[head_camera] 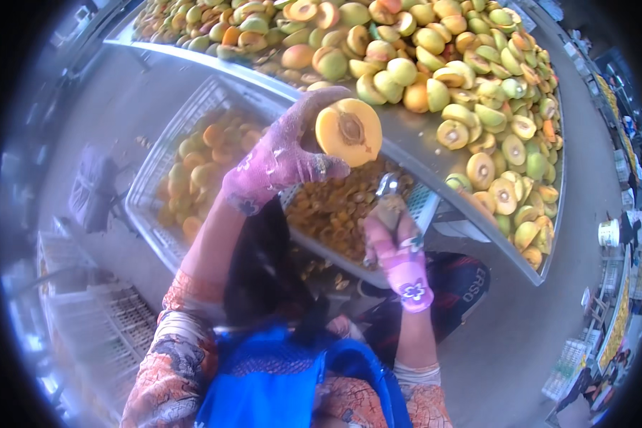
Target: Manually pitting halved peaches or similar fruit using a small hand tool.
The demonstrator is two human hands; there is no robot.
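Observation:
My left hand (273, 155), in a pink flowered glove, holds a yellow peach half (338, 140) by its sides. The cut face is turned up, with a brown stone or stone cavity at its middle. In my right hand (401, 262), also gloved in pink, is a pitting tool with a shiny rounded metal head (387, 184). The tool points away from me, below and to the right of the peach half, and is apart from it. Under both hands lies a heap of brown peach stones and scraps (326, 214) in a container.
A metal-edged table (414, 128) bears a large pile of peach halves (433, 43). At left, a plastic crate (155, 176) holds more peach halves (195, 171). Stacked crates (101, 326) stand lower left. A white bucket (609, 233) and work tables with people are far right.

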